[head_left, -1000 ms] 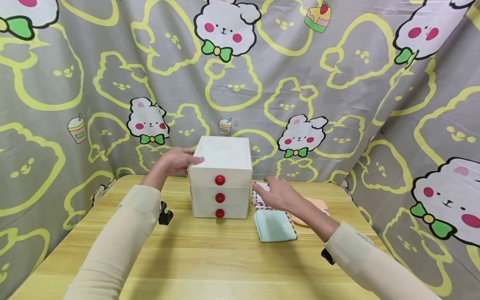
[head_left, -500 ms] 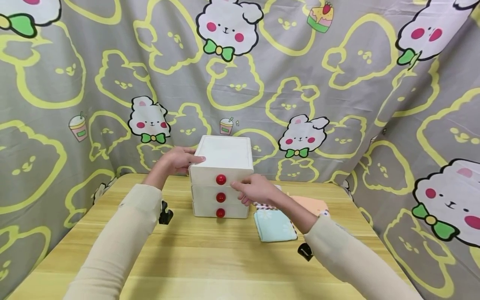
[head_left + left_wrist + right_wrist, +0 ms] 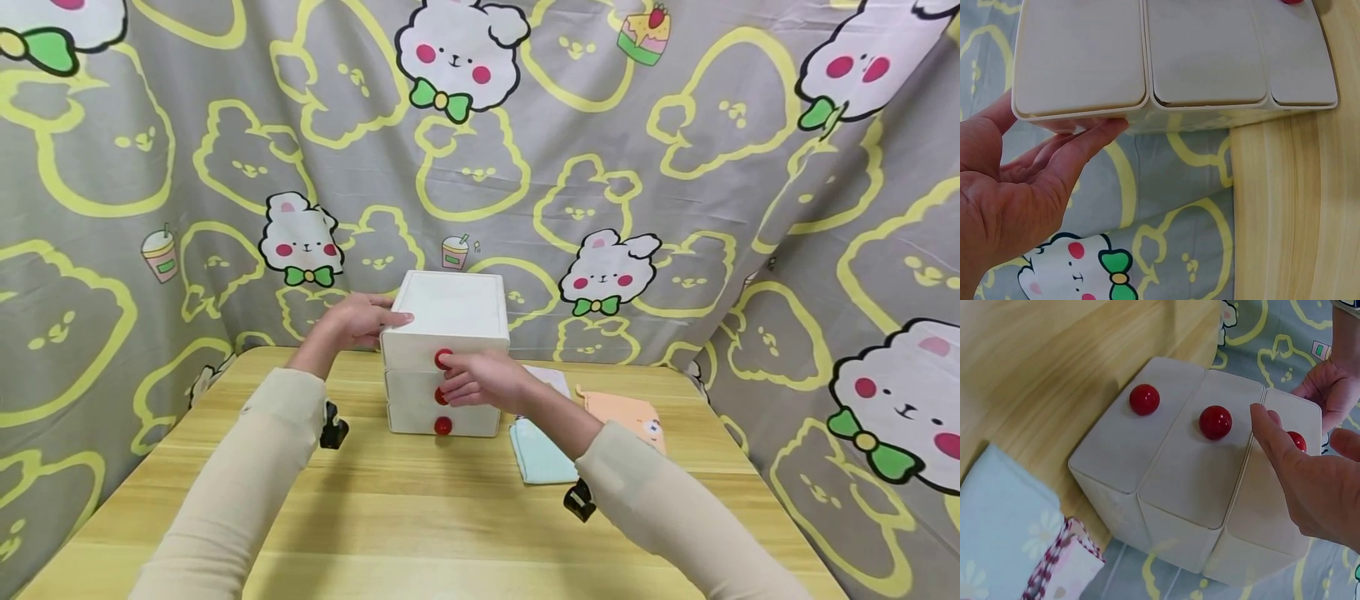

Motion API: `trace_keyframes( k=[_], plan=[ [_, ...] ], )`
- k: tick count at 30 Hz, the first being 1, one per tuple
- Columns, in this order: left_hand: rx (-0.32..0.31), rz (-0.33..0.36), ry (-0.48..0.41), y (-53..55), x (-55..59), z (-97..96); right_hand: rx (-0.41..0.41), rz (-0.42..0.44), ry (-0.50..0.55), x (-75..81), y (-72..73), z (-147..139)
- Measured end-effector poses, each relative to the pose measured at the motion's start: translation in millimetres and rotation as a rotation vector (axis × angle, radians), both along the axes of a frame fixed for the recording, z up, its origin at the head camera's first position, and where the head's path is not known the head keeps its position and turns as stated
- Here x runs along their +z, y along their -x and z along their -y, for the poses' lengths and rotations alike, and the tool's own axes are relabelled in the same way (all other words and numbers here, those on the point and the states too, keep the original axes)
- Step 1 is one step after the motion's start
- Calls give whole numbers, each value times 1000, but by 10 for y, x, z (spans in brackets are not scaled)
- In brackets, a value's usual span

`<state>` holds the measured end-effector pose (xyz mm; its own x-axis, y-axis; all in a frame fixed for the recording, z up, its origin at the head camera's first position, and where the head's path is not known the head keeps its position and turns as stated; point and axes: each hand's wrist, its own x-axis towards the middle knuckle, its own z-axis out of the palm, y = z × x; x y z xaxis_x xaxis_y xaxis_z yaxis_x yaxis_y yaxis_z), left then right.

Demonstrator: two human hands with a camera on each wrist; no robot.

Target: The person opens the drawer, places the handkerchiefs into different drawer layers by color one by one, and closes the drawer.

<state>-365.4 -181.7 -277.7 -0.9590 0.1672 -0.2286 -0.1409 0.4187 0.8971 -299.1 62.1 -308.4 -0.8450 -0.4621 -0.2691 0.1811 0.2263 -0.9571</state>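
Note:
A white three-drawer box point(image 3: 450, 304) with round red knobs stands upright on the table, its drawers closed. My left hand point(image 3: 358, 321) rests on its upper left edge, thumb on top, and its fairly straight fingers point(image 3: 1079, 150) touch the left side. At the top drawer, my right hand point(image 3: 487, 382) is at the red knob point(image 3: 442, 358). In the right wrist view, that knob point(image 3: 1297, 440) shows between the extended fingers point(image 3: 1272, 434) and the thumb, with a gap on the thumb side. The middle knob point(image 3: 1215, 422) and bottom knob point(image 3: 1144, 400) are untouched.
A folded light blue cloth point(image 3: 542, 457) lies right of the box, partly behind my right forearm. Beyond it are a white cloth point(image 3: 551, 379) and an orange cloth point(image 3: 618, 412). A patterned grey curtain point(image 3: 480, 208) hangs behind the wooden table point(image 3: 420, 517).
My right hand has moved left from above the cloths to the top drawer's knob, across the box front. My left hand has stayed on the box edge.

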Motion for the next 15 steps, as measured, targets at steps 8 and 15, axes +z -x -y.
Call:
trace_keyframes(
  k=[8,15],
  plan=[
    [-13,3,4,4,7,-8,-84,38,136,-44,48,48],
    [-23,6,-7,27,-6,2,-159,103,204,-70,103,119]
  ],
)
